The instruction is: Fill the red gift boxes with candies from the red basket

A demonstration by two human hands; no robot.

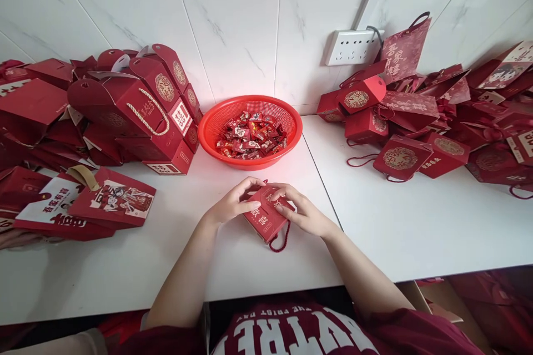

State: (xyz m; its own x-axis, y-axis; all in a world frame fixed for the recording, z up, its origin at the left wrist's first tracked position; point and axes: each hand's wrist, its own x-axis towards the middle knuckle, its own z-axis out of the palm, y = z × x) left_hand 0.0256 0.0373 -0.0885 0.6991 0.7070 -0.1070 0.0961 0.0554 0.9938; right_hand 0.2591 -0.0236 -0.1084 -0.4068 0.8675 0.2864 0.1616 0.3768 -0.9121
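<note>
Between my two hands lies a small red candy gift box, flat on the white table with light printed characters facing up. A dark red cord handle loops out from its near right side. My left hand wraps the box's left side, the thumb on its top face. From the right, my right hand holds the box with its fingers bent over the top. Just beyond them stands a red plastic basket with many wrapped candies inside.
Red gift boxes are heaped at the left, and more gift boxes at the right. Another person's hand shows at the left edge under boxes. A white power strip is on the tiled wall. An open carton sits below the table's edge.
</note>
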